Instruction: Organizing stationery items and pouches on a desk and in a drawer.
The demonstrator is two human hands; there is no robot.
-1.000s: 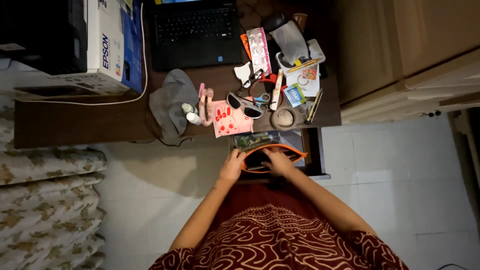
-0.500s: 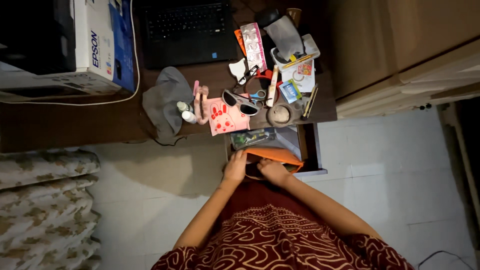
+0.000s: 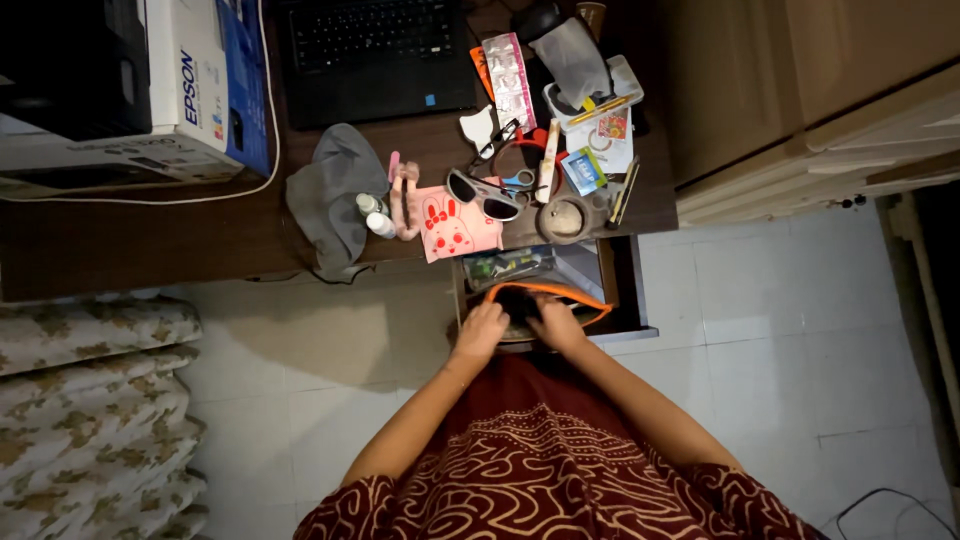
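So the orange-rimmed pouch point(image 3: 545, 300) sits in the open drawer point(image 3: 625, 290) just under the tabletop point(image 3: 200, 235) edge, mouth gaping. Both hands are on it: left hand point(image 3: 482, 328) curled over the near left rim, right hand point(image 3: 556, 322) gripping the near right side, fingers bent around the edge. Looks to me like the step here is holding the pouch open to get at what's inside, though the contents are too dark to make out. The next move probably needs one hand freed while the other keeps the mouth spread. Just above on the tabletop: a pink bunny card point(image 3: 452, 224), sunglasses point(image 3: 485, 194), a grey cloth point(image 3: 332, 195), and a laptop point(image 3: 380, 55) further back.
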